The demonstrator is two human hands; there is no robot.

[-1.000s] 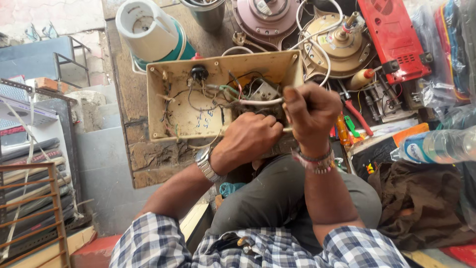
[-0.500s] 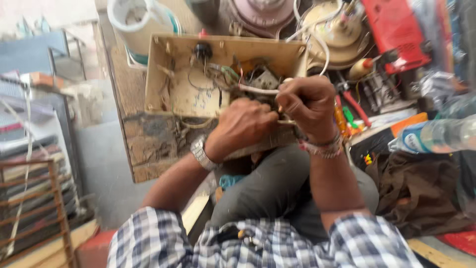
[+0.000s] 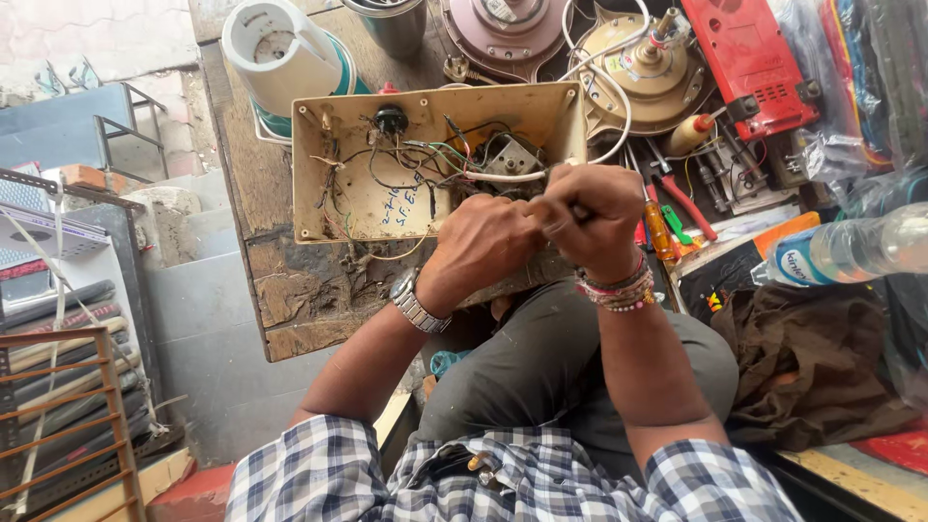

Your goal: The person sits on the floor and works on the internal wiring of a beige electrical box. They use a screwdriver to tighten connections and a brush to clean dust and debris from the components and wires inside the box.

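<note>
Hands (image 3: 541, 227) now perhaps lower over casing (image 3: 435, 159)

Showing a cream casing (image 3: 358, 198) threaded with black, green and white wires (image 3: 440, 159); a red housing (image 3: 749, 58); a pink dome (image 3: 503, 34); a brown cloth (image 3: 812, 358); a blue-and-white checked shirt (image 3: 522, 478); a silver watch (image 3: 418, 303); weathered brown worktop (image 3: 300, 290).

Plastic water bottle (image 3: 851, 246), red-handled pliers (image 3: 688, 200)
</note>
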